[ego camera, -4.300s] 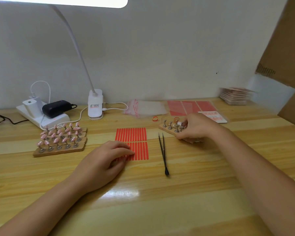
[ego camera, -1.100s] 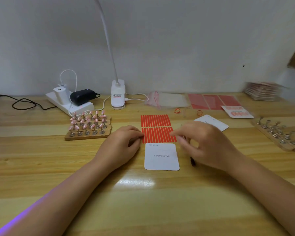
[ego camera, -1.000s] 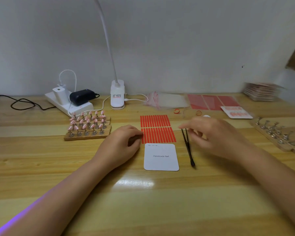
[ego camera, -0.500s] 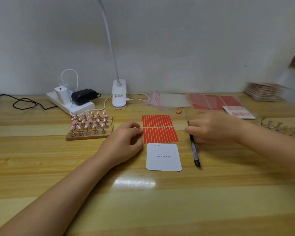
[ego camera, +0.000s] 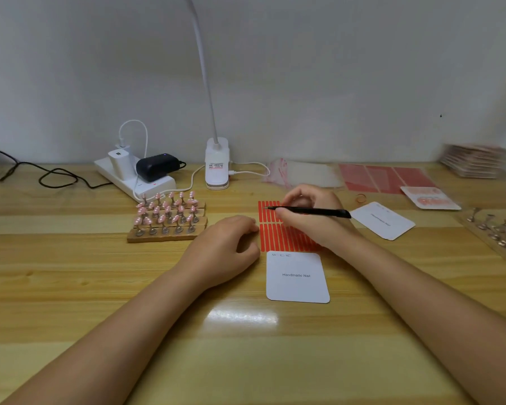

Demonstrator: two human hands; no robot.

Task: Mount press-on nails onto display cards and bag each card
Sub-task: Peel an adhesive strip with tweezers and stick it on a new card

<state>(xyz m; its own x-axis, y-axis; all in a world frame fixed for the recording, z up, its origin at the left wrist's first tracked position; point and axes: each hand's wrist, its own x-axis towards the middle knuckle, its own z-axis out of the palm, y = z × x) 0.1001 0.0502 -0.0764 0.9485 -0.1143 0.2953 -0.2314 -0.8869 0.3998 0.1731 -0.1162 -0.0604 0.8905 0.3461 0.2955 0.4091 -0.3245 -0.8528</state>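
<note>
Right hand (ego camera: pixel 310 220) pinches black tweezers (ego camera: pixel 313 211), tips over the red adhesive strip sheet (ego camera: pixel 275 232) mid-frame. Left hand (ego camera: pixel 225 249) rests loosely curled at the sheet's left edge, holding nothing. White "Handmade Nail" card (ego camera: pixel 297 277) lies just below; pink nails on wooden stands (ego camera: pixel 167 219) sit left.

right hand (ego camera: pixel 310 217) | lifted tweezers (ego camera: pixel 313 211) off table, now pinched | tips over upper red strip sheet (ego camera: pixel 268 213), previously lying beside it

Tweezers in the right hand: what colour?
Black tweezers, best seen in the head view.
</note>
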